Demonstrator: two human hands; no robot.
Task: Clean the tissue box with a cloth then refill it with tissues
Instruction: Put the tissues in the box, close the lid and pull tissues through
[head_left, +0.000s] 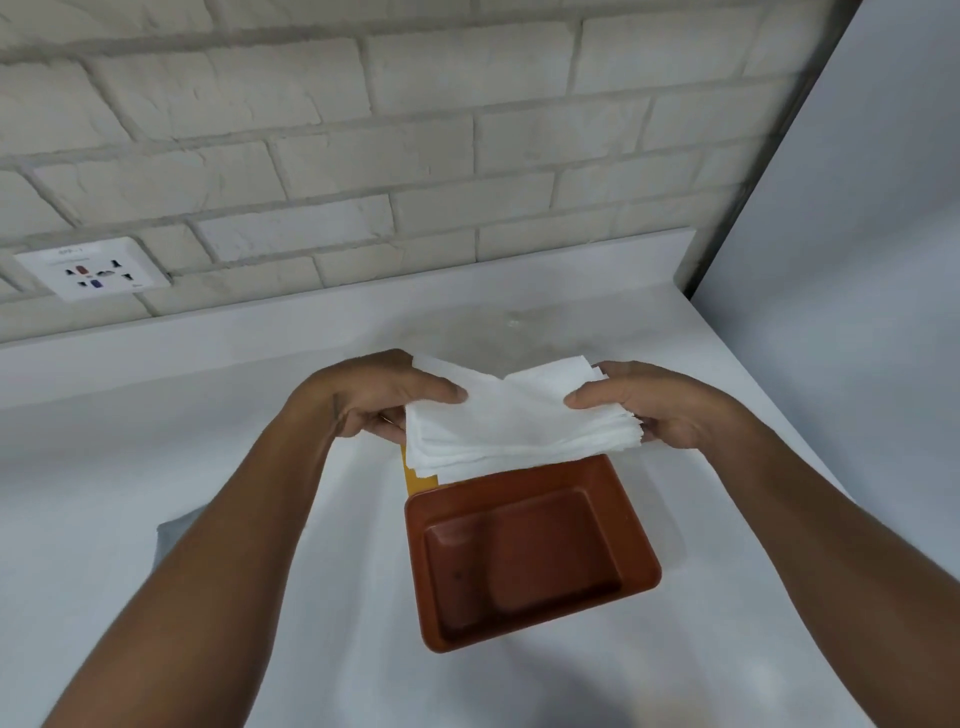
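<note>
- Tissues (514, 415), a thick white stack, are being held flat above the white countertop (208, 467), over the far edge of the tissue box (540, 551).
- The stack's long axis is being kept running left to right, from one hand to the other, with its middle sagging slightly.
- The stack's left end is being pinched by the left hand (374, 395), with the thumb pressed on top and the fingers curled beneath.
- The right end is being pinched in the same way by the right hand (660, 405), thumb on top; the fingers underneath are mostly hidden.
- The reddish-brown plastic box is lying on the countertop just nearer than the stack, open side facing up and nothing inside.
- Its long axis is lying roughly left to right, with the right end turned slightly farther away.
- A yellow item (415, 475) is being mostly hidden under the stack, beside the box's far left corner.
- A grey cloth (176, 535) is being partly covered by the left forearm.
- A wall socket (93, 267) is being shown on the brick wall (363, 130).
</note>
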